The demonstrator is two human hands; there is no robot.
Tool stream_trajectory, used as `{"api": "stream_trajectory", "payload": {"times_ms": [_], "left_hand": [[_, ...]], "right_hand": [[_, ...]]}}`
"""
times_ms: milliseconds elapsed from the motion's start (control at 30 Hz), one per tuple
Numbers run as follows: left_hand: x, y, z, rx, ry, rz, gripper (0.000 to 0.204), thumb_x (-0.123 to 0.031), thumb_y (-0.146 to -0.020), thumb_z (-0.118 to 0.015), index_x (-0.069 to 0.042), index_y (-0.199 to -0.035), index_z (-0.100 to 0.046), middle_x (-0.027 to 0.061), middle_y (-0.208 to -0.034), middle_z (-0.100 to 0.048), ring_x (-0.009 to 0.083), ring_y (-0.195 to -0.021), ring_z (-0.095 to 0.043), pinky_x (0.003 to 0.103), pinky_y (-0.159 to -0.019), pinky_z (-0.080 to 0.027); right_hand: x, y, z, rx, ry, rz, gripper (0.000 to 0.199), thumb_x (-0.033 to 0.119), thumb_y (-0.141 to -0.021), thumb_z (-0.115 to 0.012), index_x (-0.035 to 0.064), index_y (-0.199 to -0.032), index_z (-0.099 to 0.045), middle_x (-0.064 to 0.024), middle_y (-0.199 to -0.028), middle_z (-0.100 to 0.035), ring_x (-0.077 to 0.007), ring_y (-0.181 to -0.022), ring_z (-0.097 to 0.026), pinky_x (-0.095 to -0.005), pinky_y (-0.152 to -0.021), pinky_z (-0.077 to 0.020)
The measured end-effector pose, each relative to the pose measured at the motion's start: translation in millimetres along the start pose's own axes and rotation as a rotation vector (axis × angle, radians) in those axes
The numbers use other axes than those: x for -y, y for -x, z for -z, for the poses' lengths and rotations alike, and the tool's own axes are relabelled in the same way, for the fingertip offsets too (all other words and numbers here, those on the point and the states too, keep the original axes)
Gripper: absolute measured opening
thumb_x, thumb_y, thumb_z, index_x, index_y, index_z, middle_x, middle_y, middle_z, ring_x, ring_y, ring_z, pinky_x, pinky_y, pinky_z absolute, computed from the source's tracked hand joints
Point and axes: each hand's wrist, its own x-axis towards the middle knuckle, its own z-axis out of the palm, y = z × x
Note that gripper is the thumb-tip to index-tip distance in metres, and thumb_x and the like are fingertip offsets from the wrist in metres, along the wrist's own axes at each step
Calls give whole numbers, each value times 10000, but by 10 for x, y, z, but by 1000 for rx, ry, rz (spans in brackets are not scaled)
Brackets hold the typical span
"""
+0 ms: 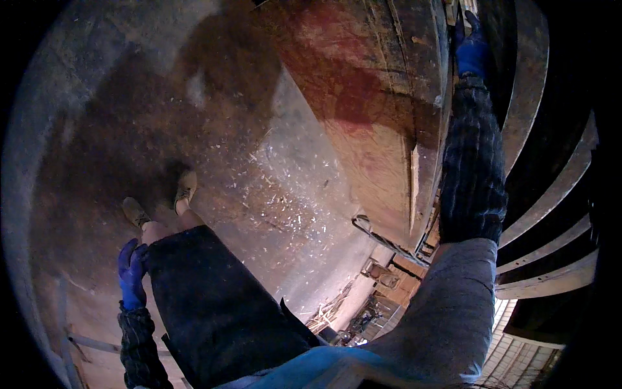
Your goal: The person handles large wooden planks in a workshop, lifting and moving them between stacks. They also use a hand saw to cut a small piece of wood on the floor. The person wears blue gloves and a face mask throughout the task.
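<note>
My left hand [132, 273], in a blue-purple glove, hangs beside the dark apron [207, 292]. Its fingers are loosely bent and apart, holding nothing. My right arm stretches far up along the edge of a large worn wooden panel [363, 97] with red stains. At the top right, my right hand [473, 52] in a blue glove has its fingers around something pale [469, 6], cut off by the picture's edge; I cannot make out what it is. Dark curved slats [532, 84] run just right of that hand.
Wood chips [291, 201] litter the concrete floor [304, 136] ahead of my shoes [186, 188]. A bent metal bar [389, 244] sticks out at the panel's lower corner. Wood scraps [330, 308] and brown boxes [398, 285] lie beyond. Thin rails [94, 342] stand at lower left.
</note>
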Motion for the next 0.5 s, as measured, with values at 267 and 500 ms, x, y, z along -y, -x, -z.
{"api": "stream_trajectory", "payload": {"times_ms": [267,500], "left_hand": [[-63,71,-54,5,28,19,461,-241,-917,-594,-58,-1325,-481,105,-1181,-604,210,-1062,-597,324,-919,-475],[-8,205,210,-30,22,71,459,-263,-928,-582,-70,-1330,-476,103,-1206,-587,197,-1066,-590,325,-946,-456]], "right_hand": [[394,681,188,-357,-33,-156,459,316,-938,-596,93,-1330,-509,-168,-1009,-664,-294,-869,-647,-386,-751,-522],[1581,1686,832,-239,-1407,-639,429,147,-903,-639,-16,-1282,-523,-175,-1148,-618,-267,-1025,-626,-339,-893,-543]]}}
